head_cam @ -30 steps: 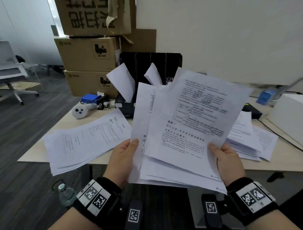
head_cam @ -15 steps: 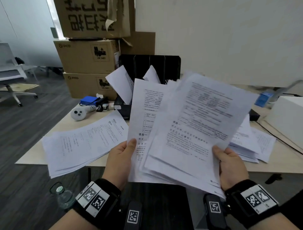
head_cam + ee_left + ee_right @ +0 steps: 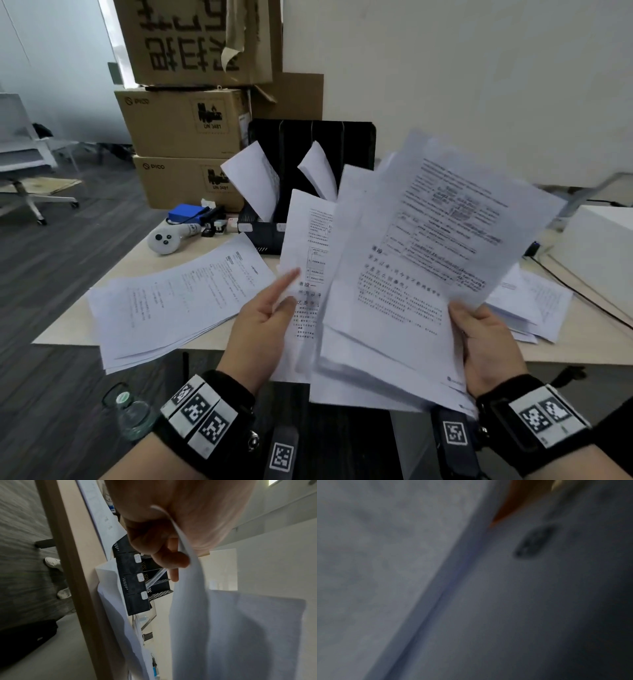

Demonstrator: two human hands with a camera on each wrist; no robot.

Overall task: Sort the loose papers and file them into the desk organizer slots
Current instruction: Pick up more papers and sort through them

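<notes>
I hold a fan of printed papers (image 3: 411, 274) in front of me over the desk's near edge. My right hand (image 3: 479, 339) grips the main stack at its lower right edge, thumb on top. My left hand (image 3: 274, 311) holds one sheet (image 3: 305, 246) at the stack's left side, thumb raised off the page. In the left wrist view its fingers (image 3: 171, 559) curl against that sheet (image 3: 231, 628). The black desk organizer (image 3: 352, 144) stands at the back of the desk with sheets (image 3: 253, 178) leaning in two slots. The right wrist view shows only blurred paper (image 3: 419, 574).
Paper piles lie on the desk at the left (image 3: 171, 294) and right (image 3: 527, 301). A white controller (image 3: 164, 240) and a blue box (image 3: 185, 212) sit left of the organizer, a white box (image 3: 603, 246) at the right. Cardboard boxes (image 3: 185, 123) are stacked behind; a bottle (image 3: 133, 414) stands on the floor.
The left sheet has slid further out to the left of the stack. My left thumb has lifted off the page, and the stack in my right hand has shifted right.
</notes>
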